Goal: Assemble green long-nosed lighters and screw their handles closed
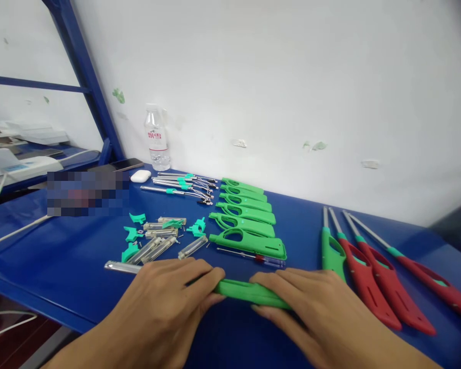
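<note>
Low over the front of the table, my left hand (171,300) and my right hand (311,305) both grip a green long-necked lighter (240,290). It lies sideways, with its metal tube (121,267) sticking out to the left past my left hand. My left fingers wrap the neck end, and my right fingers and thumb squeeze the handle end. Just beyond it lies a screwdriver (271,261) with a clear and red handle. Behind that, several green lighter shell halves (249,243) form a row. My hands cover much of the held lighter.
Teal triggers (131,233) and clear fuel tanks (159,251) lie scattered left. Metal tubes with wires (163,191) sit behind them. Red lighters (372,287) and a green lighter (332,253) lie right. A water bottle (157,141) and white earbud case (140,176) stand near the wall.
</note>
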Demonstrator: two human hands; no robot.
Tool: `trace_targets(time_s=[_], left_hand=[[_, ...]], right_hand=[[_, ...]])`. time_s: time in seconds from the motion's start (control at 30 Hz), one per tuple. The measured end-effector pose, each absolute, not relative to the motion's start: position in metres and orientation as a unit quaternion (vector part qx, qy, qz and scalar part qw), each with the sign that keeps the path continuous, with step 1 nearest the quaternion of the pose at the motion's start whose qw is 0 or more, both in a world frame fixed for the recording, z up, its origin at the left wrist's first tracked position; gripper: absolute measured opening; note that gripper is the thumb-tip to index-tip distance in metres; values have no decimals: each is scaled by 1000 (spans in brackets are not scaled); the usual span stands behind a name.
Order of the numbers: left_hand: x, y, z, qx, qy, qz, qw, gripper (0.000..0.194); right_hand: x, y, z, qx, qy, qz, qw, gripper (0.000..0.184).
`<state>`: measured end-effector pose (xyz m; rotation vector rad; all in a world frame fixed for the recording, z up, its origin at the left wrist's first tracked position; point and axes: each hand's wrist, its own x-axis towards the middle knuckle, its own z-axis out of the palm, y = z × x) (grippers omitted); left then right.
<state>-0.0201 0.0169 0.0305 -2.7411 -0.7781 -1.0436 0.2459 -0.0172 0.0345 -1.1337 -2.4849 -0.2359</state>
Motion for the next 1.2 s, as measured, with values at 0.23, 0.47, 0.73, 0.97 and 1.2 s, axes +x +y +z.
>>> trace_targets(time_s=[0.23, 0.47, 0.73, 0.97, 1.2], left_hand=[[-26, 17, 25, -907, -254, -334, 34, 19], [-19, 11, 34, -901, -283, -310, 106, 31], [-22, 9, 26, -922, -276, -247, 117, 41], [-21, 8, 31, -932, -279, -192, 130, 54], [-17, 10, 36, -935, -271, -185, 135, 64]], right_hand=[[246, -17, 33, -390, -879, -103, 255, 47], [244, -22, 39, -426, -875, -23, 228, 55], [247, -28, 32, -484, -850, 34, 203, 29], [250, -21, 33, -423, -876, -89, 213, 44], [247, -18, 30, -418, -887, -66, 185, 43]])
